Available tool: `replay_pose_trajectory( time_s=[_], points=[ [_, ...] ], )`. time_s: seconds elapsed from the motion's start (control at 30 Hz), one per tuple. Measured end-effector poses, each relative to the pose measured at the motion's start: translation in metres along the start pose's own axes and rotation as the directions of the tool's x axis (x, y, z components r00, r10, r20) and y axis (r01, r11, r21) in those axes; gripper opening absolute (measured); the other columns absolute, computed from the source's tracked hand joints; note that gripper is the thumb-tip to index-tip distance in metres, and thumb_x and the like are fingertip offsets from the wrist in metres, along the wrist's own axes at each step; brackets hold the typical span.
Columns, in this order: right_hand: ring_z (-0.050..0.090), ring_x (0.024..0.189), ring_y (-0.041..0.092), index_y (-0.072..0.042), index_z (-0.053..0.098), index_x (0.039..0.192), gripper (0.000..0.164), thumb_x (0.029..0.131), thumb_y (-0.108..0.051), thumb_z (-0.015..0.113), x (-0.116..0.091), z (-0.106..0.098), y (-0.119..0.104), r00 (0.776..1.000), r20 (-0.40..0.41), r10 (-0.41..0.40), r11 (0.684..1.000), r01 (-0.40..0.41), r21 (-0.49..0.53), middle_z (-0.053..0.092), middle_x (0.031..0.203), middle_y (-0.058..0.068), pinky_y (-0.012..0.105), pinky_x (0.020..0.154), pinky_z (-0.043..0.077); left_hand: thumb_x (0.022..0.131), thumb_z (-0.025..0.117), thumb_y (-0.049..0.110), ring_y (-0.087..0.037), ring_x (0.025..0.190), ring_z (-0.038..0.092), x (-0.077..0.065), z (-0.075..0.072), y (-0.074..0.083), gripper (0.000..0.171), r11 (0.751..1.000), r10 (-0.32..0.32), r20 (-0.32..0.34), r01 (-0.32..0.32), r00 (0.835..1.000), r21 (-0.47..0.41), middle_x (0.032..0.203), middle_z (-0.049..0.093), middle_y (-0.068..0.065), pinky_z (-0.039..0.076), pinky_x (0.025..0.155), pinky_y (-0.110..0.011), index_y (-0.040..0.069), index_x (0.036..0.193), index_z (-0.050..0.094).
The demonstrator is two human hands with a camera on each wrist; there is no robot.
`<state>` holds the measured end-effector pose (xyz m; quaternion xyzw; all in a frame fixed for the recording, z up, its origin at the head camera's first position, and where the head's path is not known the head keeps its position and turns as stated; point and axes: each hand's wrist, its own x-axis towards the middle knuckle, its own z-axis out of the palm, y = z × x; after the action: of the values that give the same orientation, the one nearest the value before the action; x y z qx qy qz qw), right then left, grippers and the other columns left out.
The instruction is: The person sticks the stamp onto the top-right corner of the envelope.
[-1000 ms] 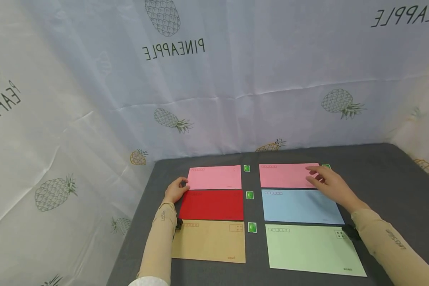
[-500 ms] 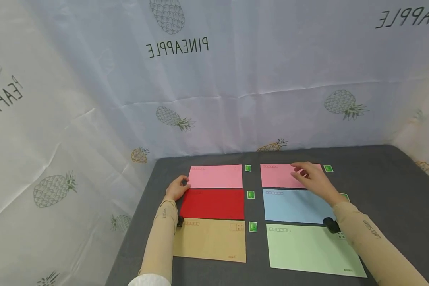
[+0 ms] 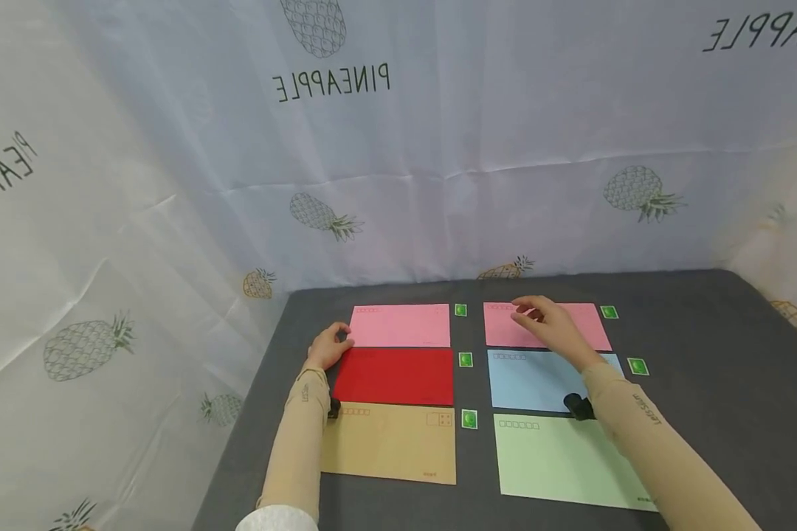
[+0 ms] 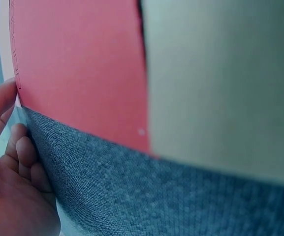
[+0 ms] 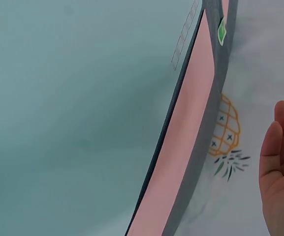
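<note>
My left hand (image 3: 328, 346) rests at the left end of the upper-left pink envelope (image 3: 401, 325), by its border with the red envelope (image 3: 395, 377). In the left wrist view its thumb (image 4: 3, 101) lies right at the red envelope's corner, and the other fingers bend loosely beside the table edge. Over the upper-right pink envelope (image 3: 587, 328) hovers my right hand (image 3: 553, 328), fingers slightly bent, nothing between them. Below its wrist lies a light blue envelope (image 3: 528, 383). A tan envelope (image 3: 388, 446) and a pale green one (image 3: 551, 461) lie nearest me.
Small green stamp-like squares lie right of the envelopes: one (image 3: 461, 310) by the left pink, others beside the red (image 3: 466, 360) and tan ones, plus two on the right (image 3: 609, 312). A pineapple-print curtain (image 3: 438, 184) hangs behind the dark table (image 3: 717, 354).
My right hand has moved left across the upper-right pink envelope, uncovering the green squares to its right. My left hand has stayed at the pink envelope's left end.
</note>
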<state>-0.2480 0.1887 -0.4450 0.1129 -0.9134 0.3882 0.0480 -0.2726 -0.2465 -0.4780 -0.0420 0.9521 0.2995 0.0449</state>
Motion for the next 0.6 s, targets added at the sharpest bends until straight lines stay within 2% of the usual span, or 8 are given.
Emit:
replay_pose_trajectory(
  time_s=[0.3, 0.6],
  points=[
    [0.054, 0.098, 0.024, -0.011, 0.056, 0.123, 0.043, 0.091, -0.039, 0.057, 0.020, 0.019, -0.012, 0.998, 0.055, -0.004, 0.998, 0.000, 0.065, 0.059, 0.115, 0.012, 0.031, 0.079, 0.045, 0.089, 0.060, 0.024, -0.018, 0.069, 0.046, -0.001, 0.002, 0.000, 0.027, 1.000, -0.015, 0.002, 0.015, 1.000, -0.016, 0.074, 0.046, -0.005, 0.028, 0.077, -0.042, 0.014, 0.114, 0.055],
    [0.055, 0.096, 0.024, -0.011, 0.058, 0.121, 0.039, 0.090, -0.035, 0.059, 0.033, 0.038, -0.018, 0.998, 0.055, 0.028, 0.986, -0.037, 0.160, 0.060, 0.112, 0.010, 0.032, 0.079, 0.045, 0.089, 0.060, 0.023, -0.018, 0.068, 0.045, -0.004, 0.000, 0.004, 0.027, 1.000, -0.022, -0.010, 0.022, 1.000, -0.017, 0.073, 0.045, -0.004, 0.028, 0.078, -0.042, 0.013, 0.113, 0.055]
  ],
)
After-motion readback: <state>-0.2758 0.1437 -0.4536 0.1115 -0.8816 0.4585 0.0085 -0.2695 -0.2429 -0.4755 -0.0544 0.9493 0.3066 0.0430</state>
